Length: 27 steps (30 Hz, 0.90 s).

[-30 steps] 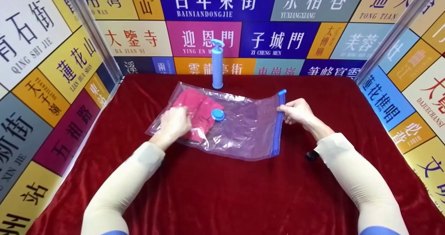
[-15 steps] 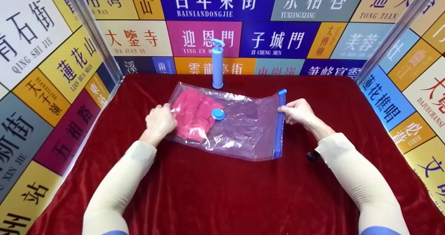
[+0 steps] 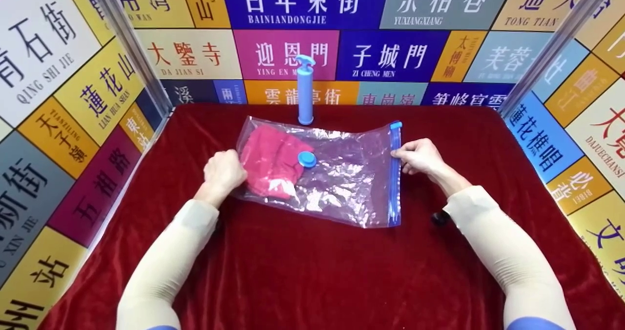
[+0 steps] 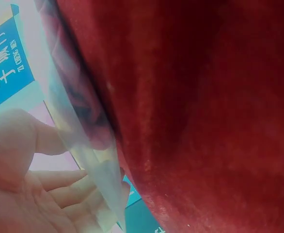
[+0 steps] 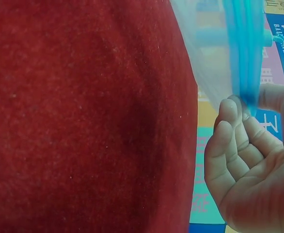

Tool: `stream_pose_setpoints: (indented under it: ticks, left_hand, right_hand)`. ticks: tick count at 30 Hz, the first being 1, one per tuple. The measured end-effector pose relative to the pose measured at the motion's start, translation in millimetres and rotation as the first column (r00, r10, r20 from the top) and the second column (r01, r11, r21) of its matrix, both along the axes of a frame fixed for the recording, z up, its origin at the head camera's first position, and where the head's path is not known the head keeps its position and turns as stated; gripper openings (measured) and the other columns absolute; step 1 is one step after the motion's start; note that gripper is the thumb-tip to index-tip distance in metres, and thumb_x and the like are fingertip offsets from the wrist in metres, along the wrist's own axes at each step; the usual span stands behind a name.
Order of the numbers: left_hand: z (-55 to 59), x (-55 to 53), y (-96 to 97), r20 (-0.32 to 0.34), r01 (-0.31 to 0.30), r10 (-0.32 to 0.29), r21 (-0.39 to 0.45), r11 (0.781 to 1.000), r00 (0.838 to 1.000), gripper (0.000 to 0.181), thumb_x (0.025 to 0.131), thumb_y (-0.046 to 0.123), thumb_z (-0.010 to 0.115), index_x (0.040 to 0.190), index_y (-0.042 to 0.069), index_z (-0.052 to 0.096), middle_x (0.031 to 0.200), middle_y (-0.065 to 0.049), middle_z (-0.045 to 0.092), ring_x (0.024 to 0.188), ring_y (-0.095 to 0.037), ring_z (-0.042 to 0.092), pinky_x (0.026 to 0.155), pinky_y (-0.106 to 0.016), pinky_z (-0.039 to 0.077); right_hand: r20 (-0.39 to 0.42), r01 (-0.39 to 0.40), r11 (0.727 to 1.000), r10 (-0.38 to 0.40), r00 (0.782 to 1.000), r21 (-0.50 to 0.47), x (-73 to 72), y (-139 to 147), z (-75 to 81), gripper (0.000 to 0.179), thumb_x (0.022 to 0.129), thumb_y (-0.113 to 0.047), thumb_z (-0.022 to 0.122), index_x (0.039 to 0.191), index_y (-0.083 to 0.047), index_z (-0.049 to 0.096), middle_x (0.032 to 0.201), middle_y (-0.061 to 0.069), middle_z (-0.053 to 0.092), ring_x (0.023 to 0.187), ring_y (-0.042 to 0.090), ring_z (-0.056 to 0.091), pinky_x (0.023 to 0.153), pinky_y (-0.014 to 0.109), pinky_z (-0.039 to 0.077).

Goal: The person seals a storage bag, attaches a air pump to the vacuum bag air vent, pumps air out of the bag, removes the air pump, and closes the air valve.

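Note:
A clear vacuum storage bag (image 3: 346, 178) lies lengthwise across the middle of the table, with a folded pink cloth (image 3: 268, 156) inside its left part. Its round blue valve cap (image 3: 306, 158) sits beside the cloth. My left hand (image 3: 223, 171) grips the bag's left edge; in the left wrist view, thumb and fingers lie on either side of the film (image 4: 79, 92). At the other end, my right hand (image 3: 421, 156) pinches the blue zip strip (image 3: 394, 188). A blue slider (image 3: 396, 125) sits at the strip's far end. The right wrist view shows the thumb and fingertips (image 5: 228, 109) at the strip.
Behind the bag a blue hand pump (image 3: 305, 93) stands upright on the dark red cloth (image 3: 312, 271) that covers the table. Next to the right sleeve lies a small black object (image 3: 439, 217), partly hidden. Printed panels (image 3: 312, 5) wall in the back and sides.
My left hand has moved left from over the pink cloth to the bag's left edge. The bag has been drawn straighter, its zip end shifting slightly. My right hand keeps its pinch.

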State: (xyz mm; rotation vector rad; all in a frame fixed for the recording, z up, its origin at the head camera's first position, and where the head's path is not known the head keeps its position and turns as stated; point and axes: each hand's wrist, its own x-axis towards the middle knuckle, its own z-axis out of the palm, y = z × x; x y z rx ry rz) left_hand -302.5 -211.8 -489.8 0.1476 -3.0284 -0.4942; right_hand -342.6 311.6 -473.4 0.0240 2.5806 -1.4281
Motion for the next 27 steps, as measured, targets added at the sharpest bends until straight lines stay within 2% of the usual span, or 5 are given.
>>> stream_pose_setpoints:
  ticks: [1, 2, 8, 9, 27]
  left_hand:
    - [0.2, 1.2, 0.0, 0.0, 0.002, -0.002, 0.004, 1.0, 1.0, 0.022, 0.086, 0.014, 0.064, 0.099, -0.001, 0.074, 0.108, -0.031, 0.079, 0.101, -0.056, 0.078, 0.083, -0.068, 0.067]
    - [-11.8, -5.8, -6.4, -0.014, 0.012, -0.012, 0.013, 1.0, 1.0, 0.021, 0.086, 0.015, 0.064, 0.094, 0.0, 0.075, 0.104, -0.03, 0.08, 0.098, -0.053, 0.08, 0.079, -0.065, 0.067]
    - [-12.0, 3.2, -4.5, -0.031, 0.031, -0.03, 0.025, 0.999, 0.999, 0.022, 0.09, 0.018, 0.062, 0.09, 0.0, 0.075, 0.101, -0.031, 0.08, 0.094, -0.055, 0.08, 0.075, -0.066, 0.066]
    - [-0.2, 12.6, 2.3, -0.022, 0.028, -0.027, 0.021, 0.999, 0.999, 0.021, 0.09, 0.016, 0.063, 0.092, -0.001, 0.075, 0.103, -0.033, 0.079, 0.096, -0.057, 0.079, 0.077, -0.069, 0.066]
    - [4.0, 33.8, 11.2, -0.031, 0.076, -0.074, 0.052, 0.996, 0.997, 0.029, 0.097, 0.025, 0.074, 0.09, -0.003, 0.075, 0.098, -0.033, 0.079, 0.092, -0.057, 0.079, 0.075, -0.068, 0.065]
  right_hand:
    - [-0.001, 0.0, 1.0, 0.0, 1.0, 0.005, -0.4, 0, -0.4, 0.03, 0.1, -0.027, 0.082, 0.106, 0.002, 0.081, 0.062, -0.008, 0.071, 0.054, 0.008, 0.07, 0.052, 0.022, 0.059]
    - [-0.002, -0.002, 1.0, 0.002, 1.0, 0.011, -1.0, 0, -0.9, 0.031, 0.1, -0.027, 0.082, 0.109, 0.003, 0.081, 0.062, -0.009, 0.071, 0.054, 0.007, 0.069, 0.052, 0.022, 0.059]
    - [0.014, -0.008, 1.0, 0.008, 1.0, 0.028, -5.3, 3, -3.2, 0.04, 0.101, -0.024, 0.08, 0.127, 0.007, 0.074, 0.067, -0.014, 0.072, 0.055, 0.005, 0.068, 0.052, 0.022, 0.059]
    - [0.018, -0.005, 1.0, 0.005, 1.0, 0.028, -5.6, 4, -3.4, 0.04, 0.102, -0.022, 0.079, 0.129, 0.007, 0.073, 0.068, -0.014, 0.073, 0.056, 0.005, 0.068, 0.052, 0.021, 0.059]
    - [-0.004, 0.035, 0.985, -0.035, 0.999, 0.168, -12.0, 17, -17.2, 0.046, 0.101, -0.017, 0.082, 0.139, 0.006, 0.07, 0.092, 0.001, 0.083, 0.067, 0.006, 0.071, 0.059, 0.024, 0.062]
